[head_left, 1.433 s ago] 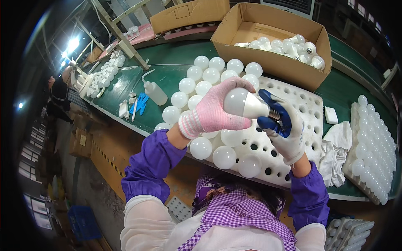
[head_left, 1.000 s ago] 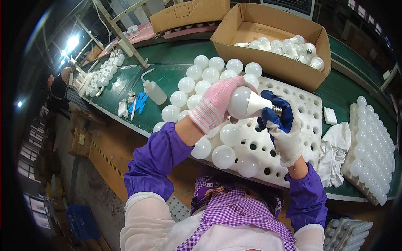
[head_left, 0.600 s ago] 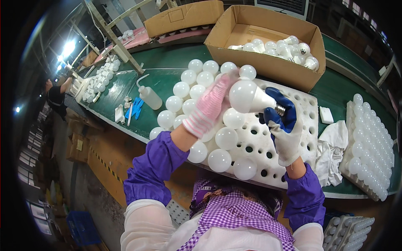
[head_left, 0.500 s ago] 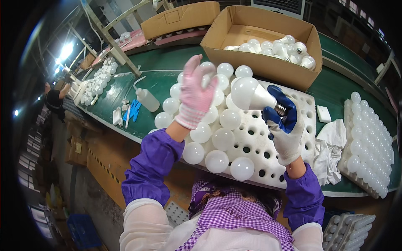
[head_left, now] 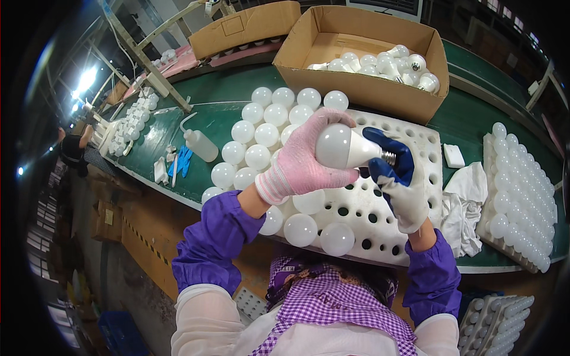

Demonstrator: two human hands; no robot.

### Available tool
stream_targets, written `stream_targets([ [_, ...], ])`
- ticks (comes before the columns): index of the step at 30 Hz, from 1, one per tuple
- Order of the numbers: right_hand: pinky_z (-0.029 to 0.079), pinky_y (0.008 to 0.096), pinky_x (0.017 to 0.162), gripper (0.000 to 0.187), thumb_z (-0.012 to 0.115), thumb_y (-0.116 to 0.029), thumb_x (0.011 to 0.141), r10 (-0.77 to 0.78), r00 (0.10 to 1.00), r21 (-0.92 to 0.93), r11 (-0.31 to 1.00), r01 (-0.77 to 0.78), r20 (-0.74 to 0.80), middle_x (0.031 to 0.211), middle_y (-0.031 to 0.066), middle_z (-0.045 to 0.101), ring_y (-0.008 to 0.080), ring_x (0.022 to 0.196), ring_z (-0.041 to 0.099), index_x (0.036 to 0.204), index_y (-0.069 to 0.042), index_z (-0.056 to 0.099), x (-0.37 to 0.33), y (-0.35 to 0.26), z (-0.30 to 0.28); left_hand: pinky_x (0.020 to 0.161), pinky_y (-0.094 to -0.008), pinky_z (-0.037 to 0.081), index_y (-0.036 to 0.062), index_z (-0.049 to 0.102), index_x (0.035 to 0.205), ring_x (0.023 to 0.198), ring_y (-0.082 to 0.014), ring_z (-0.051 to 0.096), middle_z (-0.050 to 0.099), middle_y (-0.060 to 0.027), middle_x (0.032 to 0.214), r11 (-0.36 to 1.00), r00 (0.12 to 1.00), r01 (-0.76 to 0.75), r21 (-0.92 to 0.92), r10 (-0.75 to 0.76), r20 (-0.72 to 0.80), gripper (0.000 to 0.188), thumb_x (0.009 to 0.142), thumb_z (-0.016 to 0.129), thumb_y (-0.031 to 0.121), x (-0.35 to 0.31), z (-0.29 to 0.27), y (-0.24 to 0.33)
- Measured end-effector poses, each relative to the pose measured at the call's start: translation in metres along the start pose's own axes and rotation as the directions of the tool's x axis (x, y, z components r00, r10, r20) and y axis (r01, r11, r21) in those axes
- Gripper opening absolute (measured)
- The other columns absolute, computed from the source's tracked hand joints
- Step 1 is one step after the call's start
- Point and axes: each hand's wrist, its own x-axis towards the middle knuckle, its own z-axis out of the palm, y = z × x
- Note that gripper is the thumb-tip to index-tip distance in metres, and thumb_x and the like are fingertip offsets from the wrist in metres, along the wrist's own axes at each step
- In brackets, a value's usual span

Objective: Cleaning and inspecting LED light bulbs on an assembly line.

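A white LED light bulb (head_left: 333, 146) lies sideways between my hands, above a white foam tray. My left hand (head_left: 300, 157), in a pink glove, wraps round its frosted globe. At the screw base my right hand (head_left: 399, 175) grips with its fingers; its white glove has blue-coated fingertips. Below, the foam tray (head_left: 380, 237) is full of round holes, bare on its right half. Several round white bulb globes (head_left: 266, 135) stand in rows on its left half, some hidden behind my left hand.
Behind the tray, an open cardboard box (head_left: 356, 89) holds loose bulbs. A second tray of bulbs (head_left: 521, 190) and a white cloth (head_left: 466, 207) lie at the right. A squeeze bottle (head_left: 200, 145) and blue glove (head_left: 184, 160) are at the left. Another person (head_left: 74, 142) is far left.
My left hand has come down and right, from open above the globes to closed round the bulb's globe. My right hand still holds the base, and the bulb has dropped slightly.
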Motion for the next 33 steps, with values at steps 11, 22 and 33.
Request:
stream_targets([
  [11, 0.050, 0.0266, 0.065, 0.040, 0.069, -0.019, 0.090, 0.002, 1.000, -0.075, 0.997, -0.003, -0.017, 0.099, 0.0074, 0.064, 0.0148, 0.072, 0.062, 0.122, 0.002, 0.057, 0.000, -0.003, -0.005, 0.090, -0.0290, 0.048, 0.0097, 0.054, 0.119, 0.104, -0.0147, 0.057, 0.055, -0.0039, 0.113, 0.986, 0.993, 0.112, -0.125, -0.108, 0.041, 0.063, 0.063, 0.082, 0.010, 0.002, 0.004, 0.010],
  [22, 0.048, 0.0261, 0.063, 0.034, 0.059, -0.010, 0.098, 0.069, 0.998, 0.170, 0.983, -0.068, 0.002, 0.096, 0.0080, 0.062, 0.0111, 0.072, 0.057, 0.128, 0.004, 0.052, 0.000, 0.028, 0.001, 0.068, -0.0267, 0.053, 0.0057, 0.062, 0.106, 0.085, -0.0139, 0.064, 0.064, -0.0055, 0.095, 0.932, 0.954, 0.238, -0.272, -0.277, -0.115, 0.036, 0.082, 0.068, 0.032, 0.018, 0.011, -0.011],
  [33, 0.053, 0.0265, 0.076, 0.043, 0.067, 0.001, 0.080, -0.282, 0.945, -0.461, 0.869, 0.180, -0.163, 0.098, 0.0072, 0.071, 0.0120, 0.084, 0.066, 0.123, 0.000, 0.059, 0.112, 0.035, -0.060, 0.048, -0.0272, 0.049, -0.0007, 0.054, 0.121, 0.066, -0.0235, 0.065, 0.062, -0.0147, 0.098, 0.528, 0.787, 0.590, -0.610, -0.544, 0.290, 0.064, 0.089, 0.057, 0.055, 0.020, 0.019, -0.027],
])
